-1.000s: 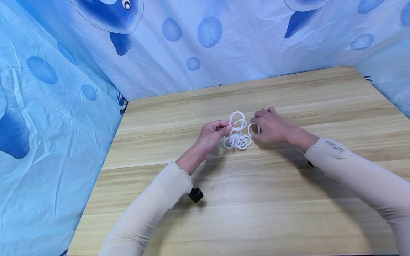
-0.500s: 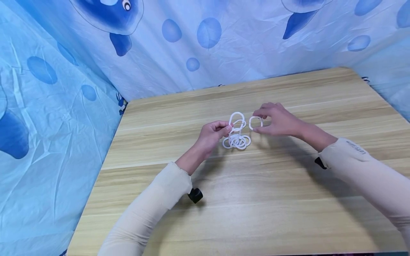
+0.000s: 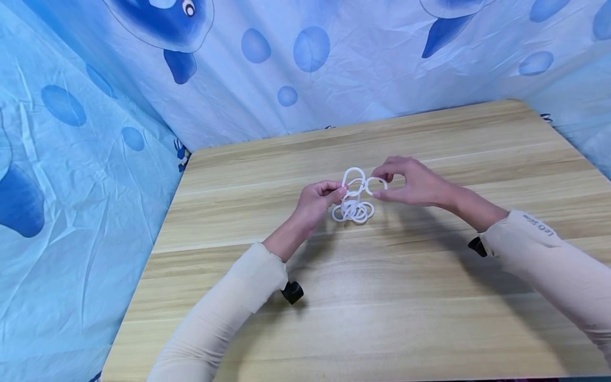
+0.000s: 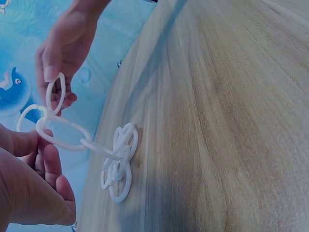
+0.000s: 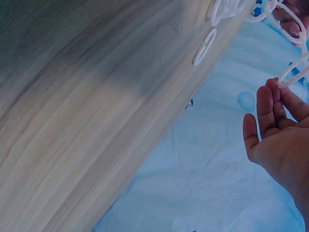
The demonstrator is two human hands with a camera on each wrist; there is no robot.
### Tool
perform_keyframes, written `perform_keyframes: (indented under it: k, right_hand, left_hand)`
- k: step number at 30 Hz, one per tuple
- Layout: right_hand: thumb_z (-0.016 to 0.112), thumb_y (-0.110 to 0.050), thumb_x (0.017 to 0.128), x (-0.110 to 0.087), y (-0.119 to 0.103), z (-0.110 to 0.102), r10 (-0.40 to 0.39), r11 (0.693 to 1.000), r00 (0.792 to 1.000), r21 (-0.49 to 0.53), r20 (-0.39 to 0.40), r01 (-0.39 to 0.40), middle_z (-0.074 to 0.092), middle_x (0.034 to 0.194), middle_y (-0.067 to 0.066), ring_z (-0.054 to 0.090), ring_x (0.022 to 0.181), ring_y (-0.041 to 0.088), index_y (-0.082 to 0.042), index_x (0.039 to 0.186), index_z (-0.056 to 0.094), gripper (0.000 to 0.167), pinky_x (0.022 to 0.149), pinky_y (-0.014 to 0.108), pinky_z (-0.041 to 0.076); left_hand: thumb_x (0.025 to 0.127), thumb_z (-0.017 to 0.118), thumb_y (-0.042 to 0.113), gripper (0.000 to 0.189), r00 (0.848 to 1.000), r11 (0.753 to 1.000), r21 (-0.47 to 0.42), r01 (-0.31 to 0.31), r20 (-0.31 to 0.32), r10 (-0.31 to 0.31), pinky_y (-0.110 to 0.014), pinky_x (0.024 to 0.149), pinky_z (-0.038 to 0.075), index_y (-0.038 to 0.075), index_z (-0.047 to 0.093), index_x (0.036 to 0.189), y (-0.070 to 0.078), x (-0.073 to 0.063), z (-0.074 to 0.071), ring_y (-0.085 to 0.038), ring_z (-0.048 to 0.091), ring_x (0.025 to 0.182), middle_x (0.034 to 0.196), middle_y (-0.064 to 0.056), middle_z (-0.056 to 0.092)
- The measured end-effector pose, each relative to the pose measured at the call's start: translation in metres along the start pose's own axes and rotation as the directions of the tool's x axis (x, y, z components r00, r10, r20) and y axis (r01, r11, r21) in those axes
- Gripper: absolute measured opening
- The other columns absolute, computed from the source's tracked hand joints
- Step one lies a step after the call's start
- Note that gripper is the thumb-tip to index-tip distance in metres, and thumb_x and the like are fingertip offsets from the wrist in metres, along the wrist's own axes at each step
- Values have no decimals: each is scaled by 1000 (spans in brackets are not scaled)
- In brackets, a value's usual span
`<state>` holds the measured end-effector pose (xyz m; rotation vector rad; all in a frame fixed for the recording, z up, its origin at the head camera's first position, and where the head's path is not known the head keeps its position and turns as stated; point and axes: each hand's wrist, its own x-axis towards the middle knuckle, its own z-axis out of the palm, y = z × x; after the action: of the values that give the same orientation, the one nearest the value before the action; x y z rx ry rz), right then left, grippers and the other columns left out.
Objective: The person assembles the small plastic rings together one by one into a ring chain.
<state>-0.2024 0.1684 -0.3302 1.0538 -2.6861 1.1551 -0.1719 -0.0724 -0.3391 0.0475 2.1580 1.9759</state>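
Note:
In the head view my left hand (image 3: 315, 204) pinches a white plastic chain link (image 3: 354, 170) between thumb and fingers, raised over the table. From it more links run down to a small heap of white links (image 3: 353, 210) on the wood. My right hand (image 3: 412, 181) pinches another white link (image 3: 377, 179) by its side, with thumb and fingertips. That link meets the left-hand link at its right side. The left wrist view shows the right hand's link (image 4: 49, 96) against the upper loops; whether it is hooked through them I cannot tell.
A wooden table (image 3: 410, 302) lies under both hands. Blue curtains with whale and bubble prints (image 3: 229, 95) hang behind it and along the left. A black wrist device (image 3: 292, 292) shows below the left sleeve.
My right hand has lifted its link up from beside the heap, then moved it left until it meets the left-hand link. My left hand has stayed nearly still.

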Motion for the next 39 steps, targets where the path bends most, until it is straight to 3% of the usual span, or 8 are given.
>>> perform_keyframes:
  k: [6, 12, 20, 28, 35, 39]
  right_hand:
    - [76, -22, 83, -1, -5, 2, 60, 996, 998, 66, 4, -60, 61, 93, 9, 51, 89, 18, -10, 112, 70, 32, 78, 32, 40]
    - [75, -26, 84, -1, -8, 4, 88, 994, 996, 66, 8, -88, 59, 91, 8, 49, 87, 17, -11, 113, 70, 33, 75, 34, 39]
    - [76, -27, 83, 0, -6, 7, 111, 991, 994, 79, 15, -112, 57, 90, 5, 51, 88, 24, -9, 113, 70, 35, 73, 36, 40]
    - [76, -26, 83, 1, -7, 7, 113, 990, 994, 86, 5, -113, 57, 89, 6, 52, 89, 27, -8, 112, 70, 34, 75, 36, 40]
    - [77, -25, 83, 2, -8, 10, 111, 987, 994, 114, 2, -110, 59, 91, 8, 51, 90, 23, -10, 112, 70, 34, 77, 36, 40]
    - [76, -24, 82, 3, -11, 12, 96, 988, 995, 122, 7, -96, 60, 92, 9, 51, 91, 22, -8, 114, 69, 37, 78, 36, 39]
  left_hand:
    - [93, 63, 8, 22, 1000, 1000, 1, 0, -17, 0, -25, 80, 50, -7, 66, 109, 1, 0, 2, -11, 59, 80, 96, -8, 69]
    - [92, 65, 10, 20, 999, 1000, 16, 8, -31, -8, -41, 93, 47, -5, 67, 106, 0, 0, 1, -10, 57, 79, 86, -3, 65]
    - [92, 65, 9, 15, 1000, 999, 32, -17, -15, 17, -44, 94, 47, -4, 67, 100, 0, 0, 1, -29, 63, 98, 99, -20, 68]
    - [92, 65, 9, 15, 1000, 999, 47, -10, -9, 10, -44, 95, 47, -4, 67, 99, -1, 1, 0, -13, 63, 85, 90, -11, 69]
    - [91, 66, 10, 16, 1000, 999, 46, -6, 8, 6, -43, 94, 47, -3, 67, 99, -1, 0, 1, -14, 63, 87, 94, -13, 69]
    - [91, 66, 12, 18, 999, 999, 51, 2, 34, -4, -44, 96, 47, -2, 67, 103, -1, 0, 2, -22, 64, 95, 99, -17, 69]
